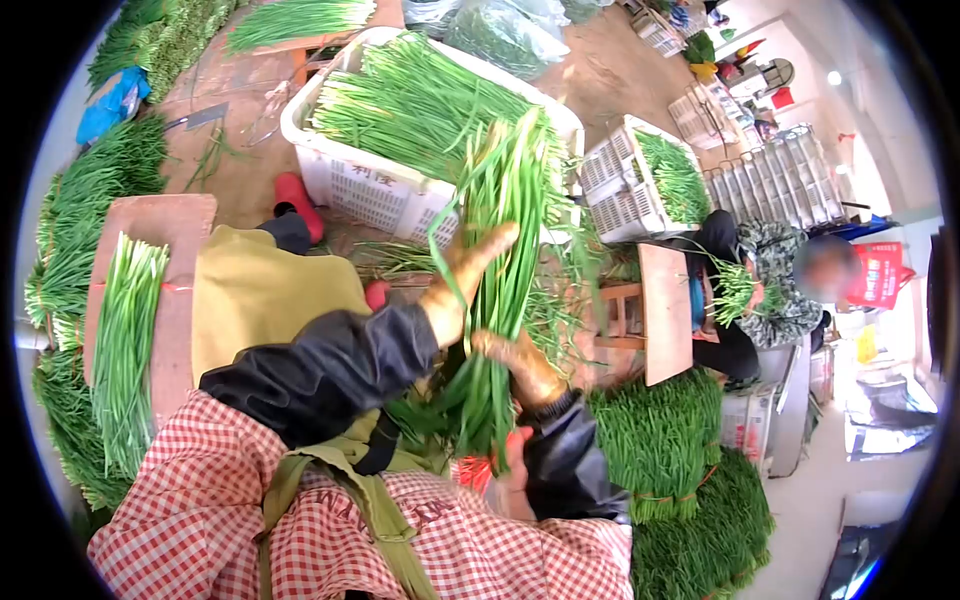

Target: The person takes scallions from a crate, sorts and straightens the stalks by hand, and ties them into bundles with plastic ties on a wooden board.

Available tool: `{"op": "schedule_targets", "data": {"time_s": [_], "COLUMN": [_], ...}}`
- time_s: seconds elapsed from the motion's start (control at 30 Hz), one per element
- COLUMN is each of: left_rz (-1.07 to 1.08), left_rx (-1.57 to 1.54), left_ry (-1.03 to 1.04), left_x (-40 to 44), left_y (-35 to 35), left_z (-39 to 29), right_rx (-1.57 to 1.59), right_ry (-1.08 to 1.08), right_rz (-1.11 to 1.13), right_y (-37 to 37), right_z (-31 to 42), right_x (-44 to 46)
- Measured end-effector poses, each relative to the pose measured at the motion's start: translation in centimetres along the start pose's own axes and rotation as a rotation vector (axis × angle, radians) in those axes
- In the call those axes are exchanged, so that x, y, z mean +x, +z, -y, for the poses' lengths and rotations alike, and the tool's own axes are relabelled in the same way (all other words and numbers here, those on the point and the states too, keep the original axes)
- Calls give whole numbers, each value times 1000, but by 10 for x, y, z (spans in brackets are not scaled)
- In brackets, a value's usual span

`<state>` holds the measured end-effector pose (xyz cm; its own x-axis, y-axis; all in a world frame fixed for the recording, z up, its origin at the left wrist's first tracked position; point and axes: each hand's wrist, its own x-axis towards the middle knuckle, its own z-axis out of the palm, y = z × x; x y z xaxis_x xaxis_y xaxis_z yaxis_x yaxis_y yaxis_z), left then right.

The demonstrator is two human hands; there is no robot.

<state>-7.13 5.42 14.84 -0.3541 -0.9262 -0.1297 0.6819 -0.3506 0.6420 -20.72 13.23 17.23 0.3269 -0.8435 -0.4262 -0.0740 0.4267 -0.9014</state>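
A large bunch of long green chives (500, 210) stands nearly upright in front of my chest, its pale ends at the top. My left hand (462, 283) is closed around the left side of the bunch at mid-height, thumb pointing up along the stalks. Lower down, my right hand (522, 366) grips the same bunch from the right. Some fingers of both hands are hidden behind the leaves. Directly beyond the bunch is a white plastic crate (375, 205) filled with more chives (425, 100). Loose leaves hang below my hands.
Chives tied in a bundle (130, 340) lie on a wooden board (190, 215) at left. Stacked bundles (655, 440) stand at right. Another person (770, 270) sits at right holding chives near a wooden stool (667, 315). A knife (205, 115) lies on the floor. A second crate (610, 185) stands behind.
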Motion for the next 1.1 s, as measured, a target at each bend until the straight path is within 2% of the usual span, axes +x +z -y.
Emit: {"op": "schedule_targets", "data": {"time_s": [0.03,0.07,0.1,0.17,0.2,0.23,0.27,0.33,0.37,0.43,0.6,0.63,0.7,0.73,0.77,0.8,0.83,0.87,0.9,0.97,1.0,1.1], "left_rz": [7,10,77,42,-4,-92,-182,-242,-293,-393,-456,-442,-370,-327,-289,-274,-305,-336,-330,-376,-332,-358], "left_rx": [-290,-349,-213,-215,-440,-456,-472,-424,-410,-379,-376,-401,-430,-452,-469,-437,-557,-682,-682,-494,-221,-2], "left_ry": [-282,-359,-277,-478,-741,-808,-867,-935,-1040,-1220,-1346,-1329,-1267,-1211,-1137,-913,-901,-887,-891,-980,-905,-954], "left_x": [-6,-19,-28,-36,-47,-43,-43,-35,-30,-26,-26,-17,2,17,29,42,50,53,49,47,27,13], "left_y": [-7,-4,1,-3,17,5,-8,-18,-29,-48,-108,-104,-89,-83,-78,-69,-74,-78,-73,-73,-84,-81], "left_z": [42,51,48,85,52,81,111,115,118,126,227,208,167,143,122,92,100,110,103,77,91,94], "right_rx": [175,191,182,183,248,329,320,372,371,320,-8,-95,-292,60,-310,-491,-677,-778,-873,-852,-870,-843], "right_ry": [266,412,461,532,694,866,946,1119,1149,957,910,892,679,940,767,670,567,471,368,409,457,470], "right_rz": [26,39,26,-4,65,131,127,144,167,214,186,182,126,100,226,297,352,146,-71,-58,-12,59], "right_y": [-7,-12,-14,-31,-34,-46,-63,-74,-82,-86,-65,-62,-71,-94,-101,-100,-98,-85,-73,-60,-52,-56], "right_z": [15,28,26,25,22,18,-4,-34,-52,-73,-62,-57,-78,-96,-86,-80,-70,-65,-56,-53,-67,-105], "right_x": [-27,-36,-45,-45,-46,-36,-25,-2,14,42,83,97,96,112,130,141,153,153,144,142,135,116]}}
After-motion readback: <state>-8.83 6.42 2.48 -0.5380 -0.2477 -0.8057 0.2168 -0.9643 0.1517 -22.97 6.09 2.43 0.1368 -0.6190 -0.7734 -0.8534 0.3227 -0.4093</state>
